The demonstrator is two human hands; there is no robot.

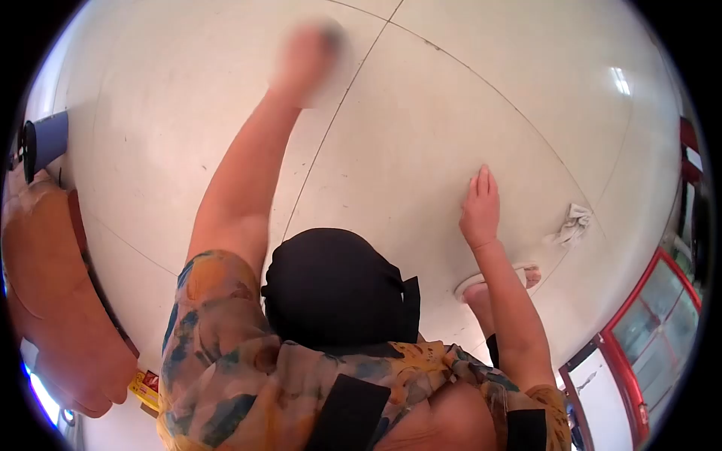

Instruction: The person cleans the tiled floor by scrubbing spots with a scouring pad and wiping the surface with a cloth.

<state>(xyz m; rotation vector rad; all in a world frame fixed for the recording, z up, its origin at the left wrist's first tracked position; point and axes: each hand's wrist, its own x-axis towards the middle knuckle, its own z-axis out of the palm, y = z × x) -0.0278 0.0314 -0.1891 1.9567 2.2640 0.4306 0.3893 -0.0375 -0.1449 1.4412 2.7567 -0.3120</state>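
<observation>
My left hand (304,64) reaches far forward over the pale tiled floor (398,128) and is smeared by motion. It looks closed around a small dark object (331,36), too blurred to name. My right hand (480,210) is on the right, palm down at the floor, its fingers stretched out and holding nothing. To the right of that hand lies a crumpled whitish cloth (575,224). Beneath my right forearm shows a foot in a light sandal (470,287). A rounded black cloth shape (338,289) hides the floor between my arms.
At the left stand a brown leather-like seat (60,293), a blue-grey bin (50,143) and a yellow box (145,391). A red-framed glass door or cabinet (654,331) is at the lower right. Dark joint lines cross the floor, with a few small marks between them.
</observation>
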